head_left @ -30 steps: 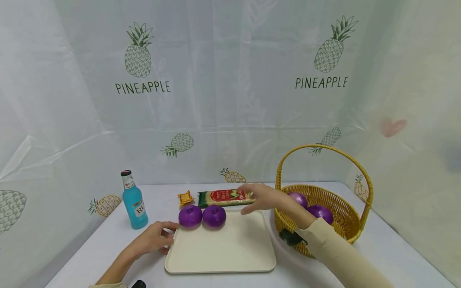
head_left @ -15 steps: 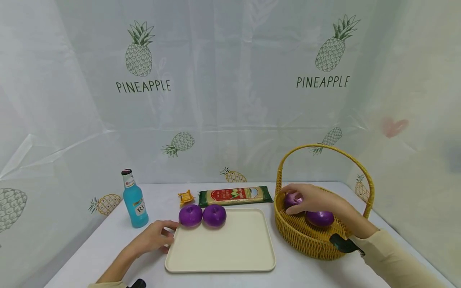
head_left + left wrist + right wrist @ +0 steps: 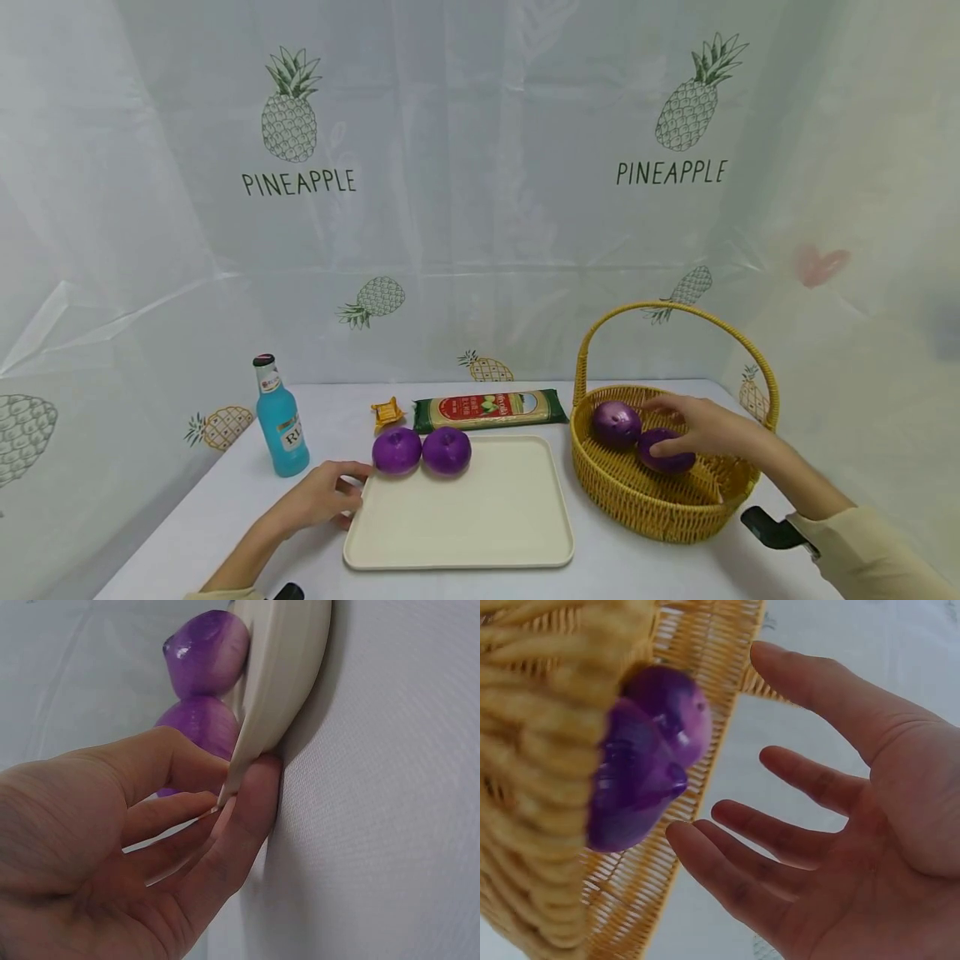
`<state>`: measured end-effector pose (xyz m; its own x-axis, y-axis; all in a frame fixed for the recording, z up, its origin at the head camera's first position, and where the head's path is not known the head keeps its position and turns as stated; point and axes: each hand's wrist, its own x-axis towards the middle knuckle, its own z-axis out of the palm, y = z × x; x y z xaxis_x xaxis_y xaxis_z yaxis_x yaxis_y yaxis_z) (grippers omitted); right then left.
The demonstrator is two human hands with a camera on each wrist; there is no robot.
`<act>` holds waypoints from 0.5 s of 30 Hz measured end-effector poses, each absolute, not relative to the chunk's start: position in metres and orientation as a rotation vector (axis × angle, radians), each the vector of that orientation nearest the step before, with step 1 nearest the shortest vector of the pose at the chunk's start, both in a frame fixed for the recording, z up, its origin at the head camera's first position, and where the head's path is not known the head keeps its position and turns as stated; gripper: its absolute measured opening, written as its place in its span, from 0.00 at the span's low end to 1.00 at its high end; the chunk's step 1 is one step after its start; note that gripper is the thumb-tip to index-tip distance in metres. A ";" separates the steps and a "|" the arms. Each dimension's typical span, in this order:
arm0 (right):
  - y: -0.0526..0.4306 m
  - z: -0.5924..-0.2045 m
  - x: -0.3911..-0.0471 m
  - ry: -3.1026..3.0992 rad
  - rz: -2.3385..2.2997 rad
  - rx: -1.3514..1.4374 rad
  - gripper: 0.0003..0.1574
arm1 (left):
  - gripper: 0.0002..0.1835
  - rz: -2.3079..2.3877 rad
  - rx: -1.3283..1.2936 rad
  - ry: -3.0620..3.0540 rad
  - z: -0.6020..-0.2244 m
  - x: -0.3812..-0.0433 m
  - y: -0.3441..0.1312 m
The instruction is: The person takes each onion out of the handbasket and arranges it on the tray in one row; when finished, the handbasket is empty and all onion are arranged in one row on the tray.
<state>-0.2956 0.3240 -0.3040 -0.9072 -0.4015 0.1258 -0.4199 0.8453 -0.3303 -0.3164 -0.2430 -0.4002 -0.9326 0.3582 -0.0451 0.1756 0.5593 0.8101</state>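
Note:
My left hand [image 3: 330, 492] pinches the left rim of a cream tray [image 3: 472, 525]; in the left wrist view the thumb lies above the rim, with fingers underneath. Two shiny purple, onion-like vegetables [image 3: 396, 451] sit side by side at the tray's back left. Over a yellow wicker basket [image 3: 637, 510] hovers my right hand [image 3: 697, 429], fingers spread and holding nothing. Inside the basket lie two more purple onion-like vegetables [image 3: 617, 425]. The right thumb partly covers the nearer one in the head view; the right wrist view shows a gap between the fingertips and both of them [image 3: 634, 776].
A bottle of blue drink [image 3: 282, 429] stands at the left. Behind the tray are a small orange-wrapped snack [image 3: 387, 412] and a long green and gold packet [image 3: 487, 408]. The basket's tall handle [image 3: 675, 306] arches over it. A pineapple-print curtain [image 3: 480, 208] hangs behind.
My right hand has moved right, from above the tray's back right to over the basket. The left hand and the tray have stayed in place.

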 end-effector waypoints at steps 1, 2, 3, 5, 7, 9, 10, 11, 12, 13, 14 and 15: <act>0.325 -0.305 -0.296 -2.969 0.546 0.657 0.42 | 0.28 1.310 0.448 2.589 -0.401 -0.316 -0.243; 0.327 -0.306 -0.296 -2.971 0.537 0.652 0.42 | 0.28 1.310 0.446 2.591 -0.401 -0.316 -0.243; 0.328 -0.308 -0.297 -2.975 0.533 0.644 0.42 | 0.28 1.309 0.443 2.593 -0.401 -0.316 -0.243; 0.330 -0.310 -0.298 -2.988 0.536 0.626 0.43 | 0.28 1.310 0.439 2.595 -0.402 -0.316 -0.243; 0.332 -0.313 -0.299 -3.009 0.552 0.603 0.44 | 0.27 1.309 0.434 2.596 -0.402 -0.316 -0.243; 0.334 -0.316 -0.301 -3.030 0.575 0.590 0.45 | 0.27 1.310 0.430 2.596 -0.403 -0.317 -0.243; 0.335 -0.318 -0.302 -3.042 0.587 0.584 0.45 | 0.27 1.312 0.428 2.596 -0.403 -0.317 -0.243; 0.337 -0.320 -0.302 -3.048 0.599 0.582 0.45 | 0.27 1.313 0.427 2.596 -0.403 -0.317 -0.243; 0.338 -0.323 -0.303 -3.049 0.606 0.587 0.44 | 0.27 1.311 0.424 2.598 -0.403 -0.318 -0.243; 0.339 -0.325 -0.304 -3.049 0.618 0.589 0.44 | 0.27 1.309 0.419 2.600 -0.403 -0.318 -0.243; 0.340 -0.327 -0.304 -3.050 0.625 0.587 0.44 | 0.27 1.308 0.420 2.601 -0.403 -0.319 -0.243; 0.341 -0.329 -0.305 -3.049 0.626 0.586 0.43 | 0.27 1.306 0.419 2.603 -0.403 -0.319 -0.243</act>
<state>-0.3051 0.3407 -0.3291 -0.9313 -0.3611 0.0480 -0.3508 0.8535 -0.3854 -0.3189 -0.2430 -0.4032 -0.9401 0.3372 -0.0496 0.1618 0.5695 0.8059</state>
